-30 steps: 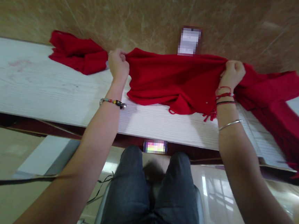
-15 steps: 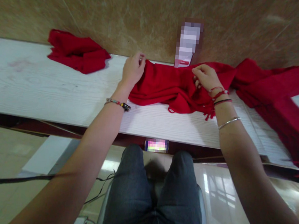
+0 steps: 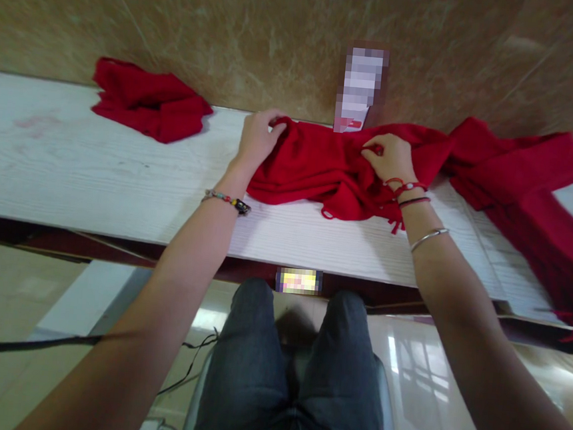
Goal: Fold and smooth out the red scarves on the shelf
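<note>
A red fringed scarf (image 3: 316, 164) lies bunched in loose folds on the white bench top in front of me. My left hand (image 3: 262, 136) has its thumb and fingers closed on the scarf's upper left corner. Over the right part of the same cloth, my right hand (image 3: 389, 156) is curled, thumb and forefinger pinching a bit of fabric. Tassels hang from the lower edge below the right wrist. The fingertips of both hands are partly hidden.
A folded red cloth (image 3: 150, 103) lies to the left against the brown marbled wall (image 3: 207, 27). Another fringed red scarf (image 3: 526, 169) spreads across the right end. A blurred-out upright item (image 3: 360, 87) leans on the wall. Below the white bench top (image 3: 46, 154) runs a black cable (image 3: 29, 344).
My left thumb has come down onto the scarf's corner. My right hand has shifted slightly left and lower over the cloth. The scarf itself has hardly moved.
</note>
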The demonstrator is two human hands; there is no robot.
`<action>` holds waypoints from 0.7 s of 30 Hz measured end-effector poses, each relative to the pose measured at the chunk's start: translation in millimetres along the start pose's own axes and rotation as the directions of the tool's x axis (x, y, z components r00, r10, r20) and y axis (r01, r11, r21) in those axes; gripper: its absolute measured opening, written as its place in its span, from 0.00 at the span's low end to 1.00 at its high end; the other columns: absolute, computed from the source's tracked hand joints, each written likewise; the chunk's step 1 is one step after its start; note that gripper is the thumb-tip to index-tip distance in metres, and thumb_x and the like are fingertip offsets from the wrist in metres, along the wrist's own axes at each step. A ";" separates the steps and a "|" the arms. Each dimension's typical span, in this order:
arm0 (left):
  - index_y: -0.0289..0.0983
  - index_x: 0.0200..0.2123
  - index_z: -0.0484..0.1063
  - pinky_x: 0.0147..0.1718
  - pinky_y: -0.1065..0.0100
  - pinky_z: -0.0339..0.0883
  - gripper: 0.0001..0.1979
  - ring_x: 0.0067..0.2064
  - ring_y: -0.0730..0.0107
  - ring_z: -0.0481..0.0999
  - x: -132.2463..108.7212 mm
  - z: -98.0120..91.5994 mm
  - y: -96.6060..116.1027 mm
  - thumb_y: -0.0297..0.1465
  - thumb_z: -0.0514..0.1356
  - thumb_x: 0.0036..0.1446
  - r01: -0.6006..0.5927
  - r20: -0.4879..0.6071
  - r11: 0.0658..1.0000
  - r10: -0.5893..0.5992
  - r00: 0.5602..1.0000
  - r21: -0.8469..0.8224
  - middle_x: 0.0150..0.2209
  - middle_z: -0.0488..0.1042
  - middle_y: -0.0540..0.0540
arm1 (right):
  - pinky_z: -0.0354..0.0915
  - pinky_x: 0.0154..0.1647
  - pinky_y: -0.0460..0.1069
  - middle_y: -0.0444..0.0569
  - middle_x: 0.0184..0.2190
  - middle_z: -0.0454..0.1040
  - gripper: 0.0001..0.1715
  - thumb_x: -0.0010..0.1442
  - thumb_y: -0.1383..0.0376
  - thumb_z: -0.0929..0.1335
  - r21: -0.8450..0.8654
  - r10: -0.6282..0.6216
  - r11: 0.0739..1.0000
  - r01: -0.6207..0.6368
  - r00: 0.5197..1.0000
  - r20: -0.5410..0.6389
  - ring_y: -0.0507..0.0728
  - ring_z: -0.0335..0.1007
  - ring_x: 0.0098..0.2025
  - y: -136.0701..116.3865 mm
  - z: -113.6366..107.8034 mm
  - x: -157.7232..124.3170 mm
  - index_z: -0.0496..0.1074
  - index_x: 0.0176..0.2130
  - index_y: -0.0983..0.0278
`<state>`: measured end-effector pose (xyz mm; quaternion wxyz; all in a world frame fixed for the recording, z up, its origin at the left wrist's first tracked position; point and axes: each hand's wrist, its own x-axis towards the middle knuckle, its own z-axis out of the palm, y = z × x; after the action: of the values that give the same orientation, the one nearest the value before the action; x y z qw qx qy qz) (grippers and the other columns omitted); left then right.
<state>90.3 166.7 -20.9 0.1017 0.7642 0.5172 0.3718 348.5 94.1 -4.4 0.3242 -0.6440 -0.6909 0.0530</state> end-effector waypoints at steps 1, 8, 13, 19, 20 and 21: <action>0.38 0.46 0.70 0.51 0.63 0.57 0.19 0.48 0.69 0.68 0.4 -2.1 0.9 0.42 0.49 0.61 0.021 0.002 0.999 -0.021 1.000 0.025 0.45 0.73 0.50 | 0.58 0.52 0.57 0.53 0.38 0.75 0.03 0.53 0.70 0.68 0.016 0.002 1.000 -0.001 1.000 -0.030 0.61 0.67 0.44 1.8 -0.2 0.9 0.72 0.30 0.64; 0.41 0.47 0.66 0.50 0.65 0.54 0.16 0.49 0.73 0.66 -0.1 -17.9 0.1 0.40 0.45 0.65 0.177 -0.199 0.982 -0.162 0.967 0.061 0.47 0.73 0.57 | 0.59 0.48 0.54 0.52 0.36 0.73 0.07 0.58 0.72 0.62 0.234 0.171 0.968 -0.090 0.918 -0.357 0.58 0.65 0.41 10.4 -12.4 7.6 0.67 0.31 0.61; 0.40 0.46 0.65 0.46 0.64 0.53 0.17 0.49 0.71 0.65 1.4 -33.3 -4.7 0.41 0.42 0.67 0.210 -0.334 0.978 -0.195 0.922 0.011 0.40 0.73 0.53 | 0.59 0.43 0.50 0.51 0.34 0.72 0.08 0.57 0.75 0.62 0.330 0.253 0.939 -0.099 0.848 -0.465 0.54 0.65 0.38 12.4 -24.4 13.8 0.67 0.30 0.64; 0.38 0.25 0.67 0.34 0.67 0.58 0.18 0.33 0.73 0.65 0.0 -21.7 -6.5 0.44 0.52 0.60 -0.011 0.097 0.989 0.026 0.995 -0.151 0.23 0.65 0.53 | 0.57 0.26 0.47 0.40 0.15 0.61 0.22 0.62 0.58 0.63 0.371 0.034 0.922 -0.107 0.980 0.197 0.49 0.59 0.21 15.2 -20.6 3.9 0.61 0.19 0.62; 0.37 0.22 0.66 0.32 0.67 0.58 0.20 0.30 0.73 0.64 -1.2 -17.9 -6.0 0.43 0.51 0.60 -0.012 0.158 0.985 0.040 0.987 -0.174 0.21 0.62 0.52 | 0.57 0.24 0.47 0.40 0.13 0.60 0.26 0.63 0.53 0.61 0.347 0.008 0.931 -0.109 0.960 0.281 0.49 0.58 0.20 15.9 -18.3 2.7 0.61 0.18 0.62; 0.37 0.20 0.66 0.30 0.67 0.58 0.22 0.28 0.72 0.64 -2.1 -14.7 -5.8 0.43 0.49 0.61 -0.009 0.189 0.981 0.046 0.981 -0.193 0.19 0.61 0.52 | 0.57 0.24 0.47 0.40 0.13 0.60 0.28 0.63 0.51 0.59 0.323 -0.019 0.943 -0.087 0.950 0.313 0.49 0.59 0.20 16.8 -16.0 2.4 0.62 0.19 0.63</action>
<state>75.8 164.1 -14.6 0.2191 0.7904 0.4561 0.3452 371.2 93.6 0.7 0.3142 -0.5755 -0.7031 0.2753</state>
